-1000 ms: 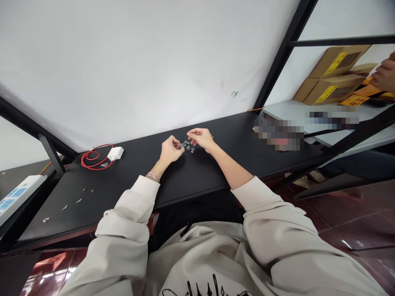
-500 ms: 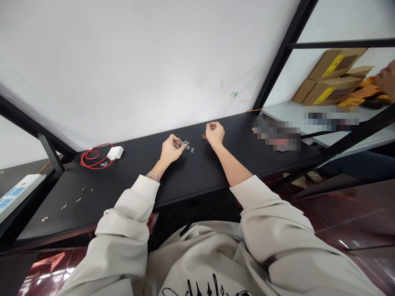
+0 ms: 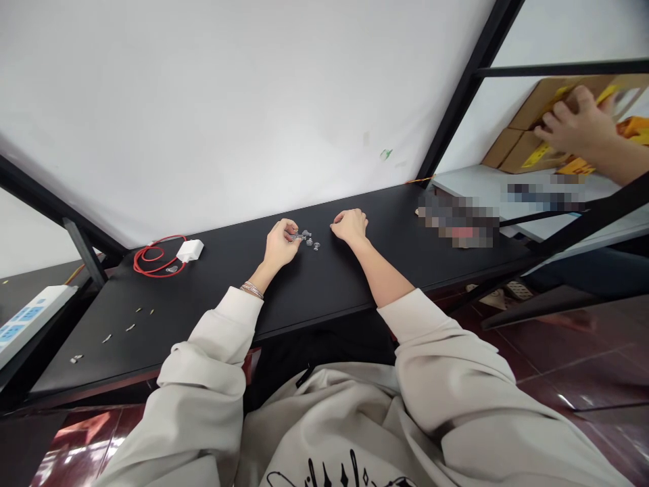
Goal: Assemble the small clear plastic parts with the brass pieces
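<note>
My left hand (image 3: pixel 281 243) is over the black tabletop (image 3: pixel 304 291), thumb and fingers closed on a small clear plastic piece (image 3: pixel 296 237). Right beside its fingertips lie several more small clear plastic pieces (image 3: pixel 317 246). To the right, my right hand (image 3: pixel 351 226) is low over the table with its fingertips pinched together and pointing left. Whatever is in that pinch is hidden or too small to name.
At left lie a white charger (image 3: pixel 190 251) with a coiled red cable (image 3: pixel 139 264) and several small metallic bits (image 3: pixel 130 327). A blurred-out item (image 3: pixel 459 222) is at right. Another person's hand (image 3: pixel 583 125) touches cardboard boxes (image 3: pixel 514 145) beyond the black frame post (image 3: pixel 451 108).
My right hand has lowered and its fingertips have shifted left, covering the small brown pieces seen earlier. The left hand hardly moved. The other person's hand has reached in over the boxes.
</note>
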The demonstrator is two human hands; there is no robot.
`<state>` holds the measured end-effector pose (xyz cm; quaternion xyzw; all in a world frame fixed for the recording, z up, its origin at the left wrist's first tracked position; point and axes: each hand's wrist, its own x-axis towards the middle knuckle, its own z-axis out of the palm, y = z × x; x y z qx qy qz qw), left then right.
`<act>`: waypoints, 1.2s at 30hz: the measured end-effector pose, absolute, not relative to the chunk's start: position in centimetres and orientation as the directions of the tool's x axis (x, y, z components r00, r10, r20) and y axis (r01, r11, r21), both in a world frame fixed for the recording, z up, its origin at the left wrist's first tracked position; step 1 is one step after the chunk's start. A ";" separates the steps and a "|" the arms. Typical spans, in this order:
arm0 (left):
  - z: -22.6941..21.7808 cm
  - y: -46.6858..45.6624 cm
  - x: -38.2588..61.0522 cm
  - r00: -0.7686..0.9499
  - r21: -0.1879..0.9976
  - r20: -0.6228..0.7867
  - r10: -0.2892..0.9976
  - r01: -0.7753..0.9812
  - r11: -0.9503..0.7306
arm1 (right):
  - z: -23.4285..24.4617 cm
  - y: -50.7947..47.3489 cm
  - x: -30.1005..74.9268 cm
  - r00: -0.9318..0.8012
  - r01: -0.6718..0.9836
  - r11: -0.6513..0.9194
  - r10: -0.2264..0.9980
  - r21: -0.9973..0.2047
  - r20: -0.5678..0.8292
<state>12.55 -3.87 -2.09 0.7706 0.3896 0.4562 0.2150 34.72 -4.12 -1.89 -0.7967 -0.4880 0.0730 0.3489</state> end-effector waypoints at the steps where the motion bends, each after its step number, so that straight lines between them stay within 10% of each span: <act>1: -2.1 -3.9 12.6 0.278 0.692 0.531 0.801 0.403 -0.599 | -1.9 -4.2 34.7 0.506 0.732 -0.283 0.835 -0.620 0.216; 10: -1.9 -4.1 12.7 0.258 0.725 0.513 0.818 0.380 -0.575 | -1.8 -4.1 34.6 0.485 0.739 -0.222 0.831 -0.636 0.273; 18: -1.8 -4.3 12.8 0.244 0.725 0.508 0.826 0.397 -0.563 | -1.2 -4.3 33.9 0.398 0.628 0.138 0.788 -0.765 0.469; 24: -1.9 -4.2 12.8 0.258 0.725 0.501 0.826 0.396 -0.564 | -1.6 -4.3 32.1 0.255 0.315 0.286 0.893 -0.905 0.371; 36: -1.8 -4.1 12.8 0.331 0.697 0.506 0.796 0.386 -0.604 | -0.2 -5.6 32.4 0.070 0.206 0.108 0.990 -0.973 0.125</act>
